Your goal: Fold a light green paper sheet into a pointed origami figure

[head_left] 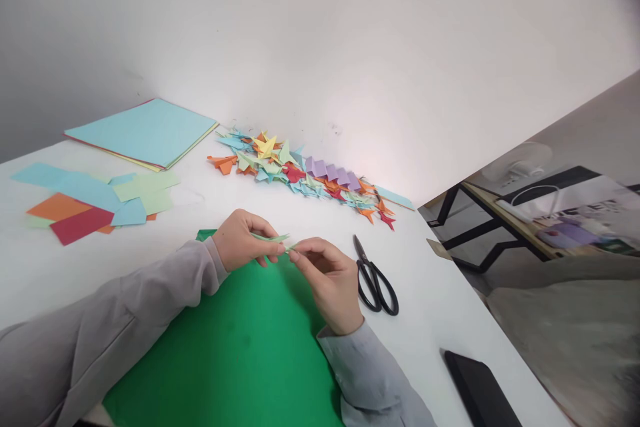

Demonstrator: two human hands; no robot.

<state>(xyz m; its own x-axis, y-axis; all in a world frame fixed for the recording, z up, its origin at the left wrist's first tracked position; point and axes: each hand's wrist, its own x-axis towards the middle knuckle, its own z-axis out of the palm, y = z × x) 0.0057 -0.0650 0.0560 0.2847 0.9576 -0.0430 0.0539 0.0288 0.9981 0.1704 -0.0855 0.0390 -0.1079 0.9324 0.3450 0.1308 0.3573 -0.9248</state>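
Observation:
My left hand (244, 240) and my right hand (331, 280) meet above a big green sheet (240, 353) on the white table (435, 307). Both pinch a small, thin, pale green folded paper piece (274, 238): the left fingers hold its left part, the right fingertips its right tip. Grey sleeves cover both forearms. Black scissors (375, 277) lie shut just right of my right hand.
A row of several folded coloured paper figures (305, 173) runs along the wall. A stack of square sheets, light blue on top (143, 132), lies at the back left. Loose coloured scraps (90, 203) are at the left. A black phone (480, 390) lies near the table's right edge.

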